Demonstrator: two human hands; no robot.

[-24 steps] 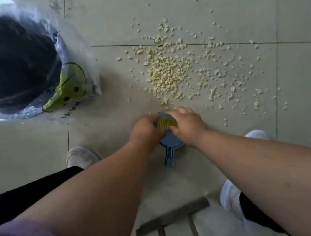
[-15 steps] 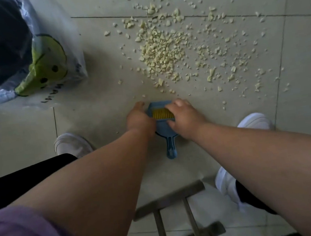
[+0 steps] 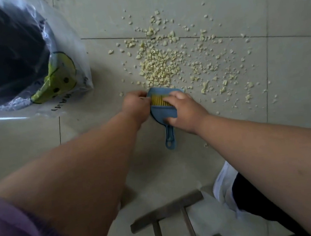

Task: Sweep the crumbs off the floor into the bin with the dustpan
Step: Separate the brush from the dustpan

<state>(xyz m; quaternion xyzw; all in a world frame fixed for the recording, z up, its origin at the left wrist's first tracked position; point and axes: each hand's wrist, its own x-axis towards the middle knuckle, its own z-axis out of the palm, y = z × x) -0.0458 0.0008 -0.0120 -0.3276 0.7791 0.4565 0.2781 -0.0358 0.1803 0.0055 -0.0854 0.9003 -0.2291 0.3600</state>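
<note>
At twelve o'clock from both hands, touching the small blue plastic dustpan (image 3: 165,105) whose handle ran back toward six, lay the pale yellow crumb pile (image 3: 157,67); left hand (image 3: 135,105) pinched the yellow-bristled brush (image 3: 159,100), right hand (image 3: 183,107) gripped the pan.

Bin (image 3: 6,57) cut off left, dustpan (image 3: 163,113) partly under hands

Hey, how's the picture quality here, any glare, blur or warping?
Head view: soft daylight, sharp on the crumbs and dustpan; white glare on the bin liner at the left edge; wide-angle warping swells the near forearms; the wooden stool at the bottom looks slightly soft.
</note>
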